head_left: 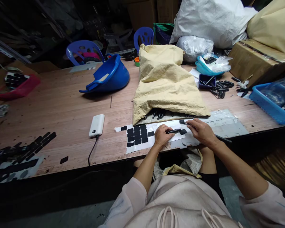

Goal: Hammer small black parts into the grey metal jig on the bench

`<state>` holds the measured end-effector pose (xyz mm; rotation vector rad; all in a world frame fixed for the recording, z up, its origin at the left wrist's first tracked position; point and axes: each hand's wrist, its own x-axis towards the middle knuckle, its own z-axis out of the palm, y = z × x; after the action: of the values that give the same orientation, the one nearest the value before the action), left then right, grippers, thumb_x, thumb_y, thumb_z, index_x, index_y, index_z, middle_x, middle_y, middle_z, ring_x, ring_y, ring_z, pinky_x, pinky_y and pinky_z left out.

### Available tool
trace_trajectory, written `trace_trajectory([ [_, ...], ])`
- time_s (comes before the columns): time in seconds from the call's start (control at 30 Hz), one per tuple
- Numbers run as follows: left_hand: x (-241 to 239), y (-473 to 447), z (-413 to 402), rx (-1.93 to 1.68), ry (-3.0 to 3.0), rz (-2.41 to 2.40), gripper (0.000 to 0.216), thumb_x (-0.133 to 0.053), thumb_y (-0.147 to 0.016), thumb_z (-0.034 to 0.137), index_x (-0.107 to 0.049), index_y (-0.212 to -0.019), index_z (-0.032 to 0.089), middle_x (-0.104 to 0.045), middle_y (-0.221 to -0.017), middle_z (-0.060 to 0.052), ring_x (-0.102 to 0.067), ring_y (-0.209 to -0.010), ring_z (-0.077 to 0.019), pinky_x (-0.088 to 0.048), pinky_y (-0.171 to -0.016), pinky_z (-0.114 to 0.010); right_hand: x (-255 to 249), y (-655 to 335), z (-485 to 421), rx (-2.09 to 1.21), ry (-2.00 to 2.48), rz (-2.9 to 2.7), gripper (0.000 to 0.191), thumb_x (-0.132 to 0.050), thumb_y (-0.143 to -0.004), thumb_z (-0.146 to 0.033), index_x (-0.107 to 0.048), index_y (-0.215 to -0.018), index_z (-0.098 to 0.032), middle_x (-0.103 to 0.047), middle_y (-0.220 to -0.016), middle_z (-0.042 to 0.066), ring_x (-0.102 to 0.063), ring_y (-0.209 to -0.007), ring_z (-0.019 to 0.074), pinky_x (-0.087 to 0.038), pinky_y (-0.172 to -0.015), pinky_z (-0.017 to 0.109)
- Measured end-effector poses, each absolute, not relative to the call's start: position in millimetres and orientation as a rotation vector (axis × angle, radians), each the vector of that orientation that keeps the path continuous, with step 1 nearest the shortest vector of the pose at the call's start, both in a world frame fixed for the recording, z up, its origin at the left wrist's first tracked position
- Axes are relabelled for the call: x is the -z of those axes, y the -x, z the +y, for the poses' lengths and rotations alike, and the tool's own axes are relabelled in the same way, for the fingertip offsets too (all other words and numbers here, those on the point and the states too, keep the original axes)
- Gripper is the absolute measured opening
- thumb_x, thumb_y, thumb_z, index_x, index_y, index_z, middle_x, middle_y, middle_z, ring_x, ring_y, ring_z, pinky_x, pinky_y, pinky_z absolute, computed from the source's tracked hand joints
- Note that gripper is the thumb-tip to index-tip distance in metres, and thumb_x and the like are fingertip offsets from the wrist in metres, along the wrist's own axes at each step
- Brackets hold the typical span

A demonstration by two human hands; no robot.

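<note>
My left hand (162, 136) is closed on a slim black piece (174, 131) low over the front edge of the table. A small black rounded-square pad (183, 132) is at that piece's right end; whether the two are joined I cannot tell. My right hand (201, 131) is closed around a thin dark tool with a round black head (181, 121), which points left, close to the slim piece. Just left of my left hand, a white backing sheet (133, 149) carries rows of black rounded-square pads (137, 136). Another pad (151, 134) sits beside these rows.
A large tan sack (166, 79) with black pieces (158, 113) in its mouth lies ahead. A white power bank (97, 125) with a cable and a blue basin (114, 74) are to the left. Black parts (220, 88), a carton (258, 60) and a blue tray (273, 103) are to the right.
</note>
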<state>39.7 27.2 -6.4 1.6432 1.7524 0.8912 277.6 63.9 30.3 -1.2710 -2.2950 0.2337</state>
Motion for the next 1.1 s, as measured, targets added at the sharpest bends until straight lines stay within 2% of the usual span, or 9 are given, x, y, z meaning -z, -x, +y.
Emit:
trace_trajectory([
  [0.1, 7, -40, 26, -0.876, -1.672, 1.766, 0.015, -0.084, -0.073, 0.017, -0.081, -0.085, 0.025, -0.069, -0.088, 0.000, -0.064, -0.090, -0.0196, -0.051, -0.083, -0.032, -27, -310, 86, -0.179, 1.238, -2.380, 0.027, -0.051, -0.104, -0.040, -0.073, -0.117, -0.029, -0.074, -0.105, 0.006, -0.069, -0.090, 0.0220, -0.051, -0.073, 0.033],
  [0.37, 5, -38, 28, -0.863, -1.716, 1.758, 0.014, -0.084, -0.075, 0.017, -0.078, -0.087, 0.023, -0.070, -0.092, -0.002, -0.065, -0.093, -0.0214, -0.053, -0.086, -0.034, 2, -363, 109, -0.146, 1.147, -2.458, 0.028, -0.049, -0.103, -0.036, -0.074, -0.108, -0.025, -0.070, -0.100, 0.010, -0.062, -0.095, 0.0256, -0.049, -0.087, 0.040],
  [0.57, 17, -41, -39, -1.059, -1.912, 1.299, 0.015, -0.064, -0.097, 0.027, -0.073, -0.108, 0.022, -0.073, -0.104, -0.008, -0.068, -0.102, -0.0227, -0.056, -0.092, -0.036, 6, -360, 104, -0.128, 1.155, -2.409, 0.026, -0.050, -0.103, -0.036, -0.073, -0.108, -0.024, -0.068, -0.100, 0.009, -0.060, -0.096, 0.0260, -0.047, -0.089, 0.041],
  [0.63, 28, -44, -69, -0.943, -1.946, 1.184, 0.022, -0.057, -0.102, 0.030, -0.072, -0.116, 0.022, -0.074, -0.110, -0.010, -0.070, -0.104, -0.0223, -0.057, -0.095, -0.035, 6, -360, 105, -0.117, 1.154, -2.409, 0.026, -0.051, -0.103, -0.035, -0.073, -0.108, -0.024, -0.068, -0.100, 0.009, -0.060, -0.097, 0.0260, -0.047, -0.090, 0.041],
  [0.73, 44, -49, -96, -0.541, -1.869, 1.389, 0.030, -0.051, -0.104, 0.031, -0.070, -0.125, 0.023, -0.076, -0.118, -0.011, -0.073, -0.108, -0.0237, -0.058, -0.097, -0.035, 7, -361, 106, -0.089, 1.152, -2.406, 0.024, -0.052, -0.102, -0.034, -0.074, -0.108, -0.024, -0.068, -0.100, 0.009, -0.060, -0.096, 0.0262, -0.047, -0.089, 0.041],
  [0.83, 47, -52, -100, 0.006, -1.713, 1.623, 0.039, -0.053, -0.102, 0.030, -0.068, -0.136, 0.021, -0.077, -0.122, -0.014, -0.074, -0.113, -0.0294, -0.058, -0.099, -0.040, 10, -361, 106, -0.070, 1.137, -2.395, 0.022, -0.055, -0.101, -0.033, -0.074, -0.107, -0.024, -0.069, -0.098, 0.009, -0.060, -0.095, 0.0261, -0.047, -0.086, 0.041],
  [0.9, 40, -53, -97, 0.182, -1.685, 1.626, 0.045, -0.057, -0.099, 0.030, -0.066, -0.141, 0.021, -0.076, -0.127, -0.015, -0.074, -0.117, -0.0318, -0.058, -0.100, -0.042, 11, -361, 107, -0.055, 1.121, -2.387, 0.021, -0.055, -0.101, -0.032, -0.074, -0.106, -0.024, -0.069, -0.098, 0.009, -0.060, -0.093, 0.0258, -0.047, -0.085, 0.041],
  [1.0, 18, -54, -89, -0.009, -1.757, 1.534, 0.038, -0.063, -0.095, 0.030, -0.074, -0.131, 0.025, -0.078, -0.124, -0.010, -0.074, -0.113, -0.0282, -0.058, -0.098, -0.038, 13, -361, 107, -0.025, 1.104, -2.382, 0.020, -0.054, -0.102, -0.032, -0.072, -0.106, -0.023, -0.068, -0.097, 0.009, -0.060, -0.093, 0.0257, -0.047, -0.085, 0.041],
  [1.1, -7, -48, -62, -0.448, -1.750, 1.515, 0.025, -0.065, -0.095, 0.033, -0.080, -0.113, 0.025, -0.082, -0.103, -0.005, -0.075, -0.091, -0.0211, -0.058, -0.085, -0.031, 13, -360, 107, -0.013, 1.104, -2.388, 0.020, -0.054, -0.102, -0.032, -0.072, -0.106, -0.023, -0.068, -0.097, 0.009, -0.060, -0.093, 0.0259, -0.047, -0.085, 0.041],
])
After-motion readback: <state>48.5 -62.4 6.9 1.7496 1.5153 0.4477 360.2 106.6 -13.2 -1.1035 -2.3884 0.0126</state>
